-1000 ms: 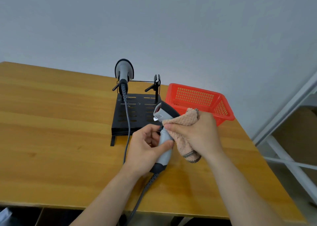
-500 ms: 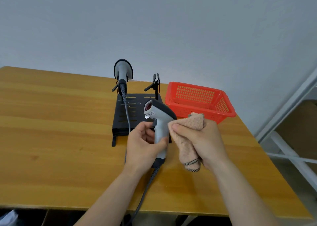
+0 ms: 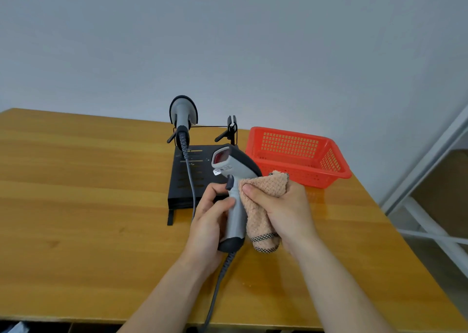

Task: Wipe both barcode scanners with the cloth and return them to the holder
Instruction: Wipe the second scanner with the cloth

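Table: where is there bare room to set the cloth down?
Widest free patch: bare table left of the holder, out to the table's left edge. Smaller patch: in front of the red basket, right of the right hand. Crowded: the middle, with the left hand, held scanner, cloth and cables.

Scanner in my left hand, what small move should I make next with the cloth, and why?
Probably slide the cloth up the handle toward the head. The right hand presses it against the upper grip of the scanner that the left hand holds upright, and the head and red window sit bare above the cloth.
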